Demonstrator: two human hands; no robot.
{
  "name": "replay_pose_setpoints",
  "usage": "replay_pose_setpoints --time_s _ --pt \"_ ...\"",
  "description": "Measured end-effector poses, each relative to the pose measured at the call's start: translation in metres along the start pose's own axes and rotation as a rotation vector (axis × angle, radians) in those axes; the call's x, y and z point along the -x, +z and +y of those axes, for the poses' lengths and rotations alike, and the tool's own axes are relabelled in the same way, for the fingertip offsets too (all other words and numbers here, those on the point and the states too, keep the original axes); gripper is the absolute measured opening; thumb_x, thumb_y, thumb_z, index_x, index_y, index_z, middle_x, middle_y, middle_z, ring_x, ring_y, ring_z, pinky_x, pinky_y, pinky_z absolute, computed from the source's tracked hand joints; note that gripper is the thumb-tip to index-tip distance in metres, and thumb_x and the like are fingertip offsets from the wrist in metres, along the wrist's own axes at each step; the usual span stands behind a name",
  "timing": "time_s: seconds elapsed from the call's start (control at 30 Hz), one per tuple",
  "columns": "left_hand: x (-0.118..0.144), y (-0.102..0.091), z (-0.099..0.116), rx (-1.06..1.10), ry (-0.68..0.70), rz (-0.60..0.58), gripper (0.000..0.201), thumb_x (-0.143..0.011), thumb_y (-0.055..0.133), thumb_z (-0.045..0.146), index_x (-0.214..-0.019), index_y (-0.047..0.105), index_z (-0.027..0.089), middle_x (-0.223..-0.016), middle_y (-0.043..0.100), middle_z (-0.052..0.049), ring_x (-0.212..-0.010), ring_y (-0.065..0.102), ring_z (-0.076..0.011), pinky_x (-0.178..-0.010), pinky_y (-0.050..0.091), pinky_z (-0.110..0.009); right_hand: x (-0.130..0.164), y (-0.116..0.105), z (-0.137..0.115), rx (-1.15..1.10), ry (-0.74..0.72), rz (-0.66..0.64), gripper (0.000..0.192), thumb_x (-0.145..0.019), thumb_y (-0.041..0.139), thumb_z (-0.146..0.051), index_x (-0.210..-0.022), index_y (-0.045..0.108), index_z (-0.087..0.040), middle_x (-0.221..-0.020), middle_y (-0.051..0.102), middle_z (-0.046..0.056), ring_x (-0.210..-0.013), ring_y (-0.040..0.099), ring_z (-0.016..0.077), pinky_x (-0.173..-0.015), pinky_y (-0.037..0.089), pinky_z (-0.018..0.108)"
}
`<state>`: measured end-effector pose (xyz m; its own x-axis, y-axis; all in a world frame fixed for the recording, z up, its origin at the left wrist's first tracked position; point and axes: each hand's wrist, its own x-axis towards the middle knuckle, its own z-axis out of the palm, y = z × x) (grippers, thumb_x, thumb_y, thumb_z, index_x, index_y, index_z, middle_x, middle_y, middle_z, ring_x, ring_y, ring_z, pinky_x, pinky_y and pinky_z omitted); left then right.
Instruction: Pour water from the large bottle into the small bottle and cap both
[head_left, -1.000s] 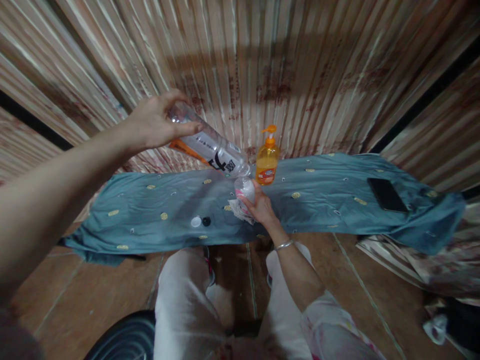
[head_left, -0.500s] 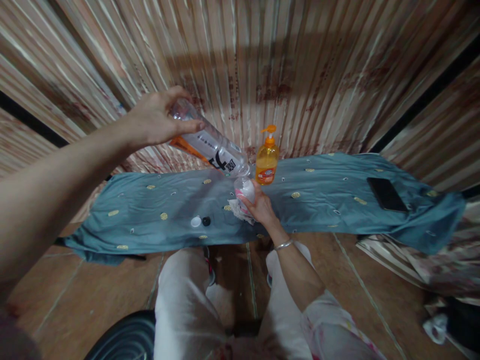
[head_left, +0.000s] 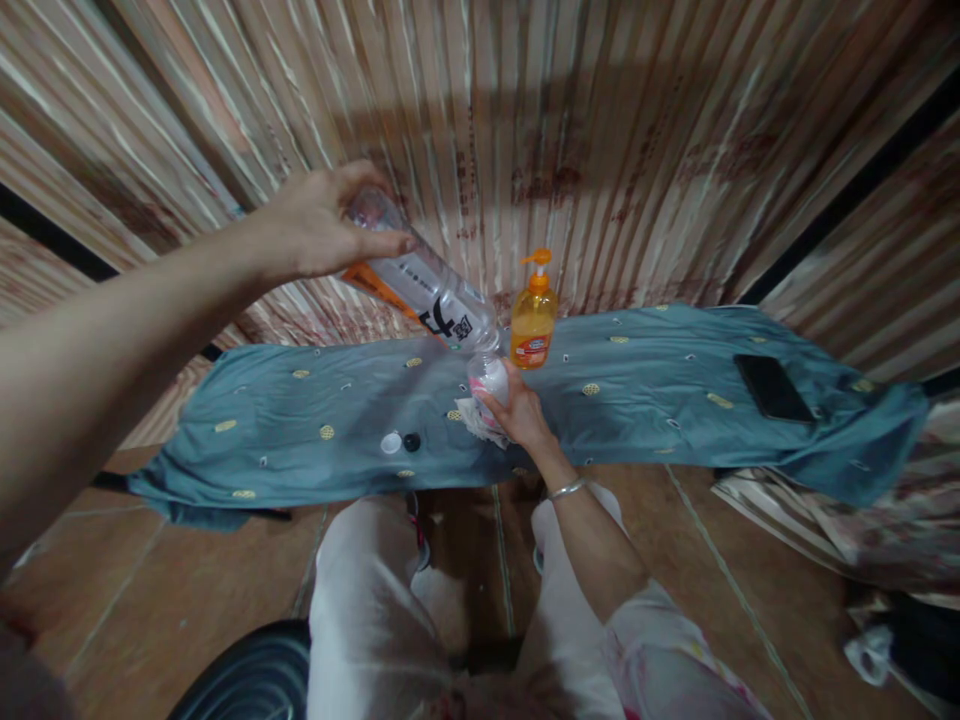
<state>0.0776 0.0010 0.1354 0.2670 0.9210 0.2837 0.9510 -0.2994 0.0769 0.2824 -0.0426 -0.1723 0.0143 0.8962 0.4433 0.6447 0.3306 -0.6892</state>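
On the left side, the left hand (head_left: 315,225) is wrapped tight around the bottom end of a big clear bottle (head_left: 420,290), tipped so its mouth points down to the right. The big bottle is smooth plastic with a label that has orange and black on it. Below it, on the blue cloth (head_left: 285,420), lie a little white cap (head_left: 391,442) and a little black cap (head_left: 412,441), both round and close together. The cloth looks soft and wrinkly, with small gold dots. In the middle, the right hand (head_left: 521,415) is closed around a small bottle (head_left: 489,380) that stands right under the big bottle's mouth. Something white and crumpled sits under it. The small mouth is a tiny target, so I think the liquid could miss and wet the cloth if the big bottle tips too far or shakes. Just behind stands an orange pump bottle (head_left: 533,320), shiny and rounded. An elbow bump might knock it over. Far right, a flat black phone (head_left: 772,388) lies on the cloth, well away.
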Motion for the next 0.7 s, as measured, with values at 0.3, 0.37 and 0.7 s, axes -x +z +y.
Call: replay_pose_setpoints --time_s 0.3,0.37,0.7 --pt "-0.0048 -0.0014 0.0050 -0.045 0.006 0.013 0.066 -0.075 0.061 0.061 -0.129 0.057 0.024 -0.102 0.063 -0.002 -0.103 0.062 -0.0243 -0.097 0.047 -0.041 0.0003 0.0015 0.0001 0.031 -0.018 0.016 0.071 -0.090 0.055 -0.053 -0.145 0.035 -0.012 -0.125 0.067 0.019 -0.110 0.068 0.0327 -0.090 0.055 0.043" --pt "-0.0058 -0.0014 0.0057 -0.050 0.005 0.014 0.065 -0.074 0.062 0.061 -0.128 0.057 0.025 -0.101 0.063 -0.001 -0.103 0.063 -0.0244 -0.097 0.047 -0.041 0.0004 0.0014 -0.0001 0.031 -0.013 0.013 0.072 -0.090 0.056 -0.052 -0.145 0.035 -0.012 -0.126 0.066 0.020 -0.111 0.068 0.0330 -0.090 0.055 0.043" --pt "-0.0101 -0.0045 0.0107 -0.101 0.009 0.000 0.068 -0.075 0.060 0.065 -0.131 0.056 0.026 -0.102 0.067 -0.004 -0.105 0.063 -0.0279 -0.095 0.048 -0.041 0.0001 0.0009 0.0011 0.042 -0.018 -0.001 0.072 -0.090 0.055 -0.053 -0.146 0.034 -0.012 -0.125 0.067 0.019 -0.110 0.068 0.0331 -0.090 0.056 0.045"
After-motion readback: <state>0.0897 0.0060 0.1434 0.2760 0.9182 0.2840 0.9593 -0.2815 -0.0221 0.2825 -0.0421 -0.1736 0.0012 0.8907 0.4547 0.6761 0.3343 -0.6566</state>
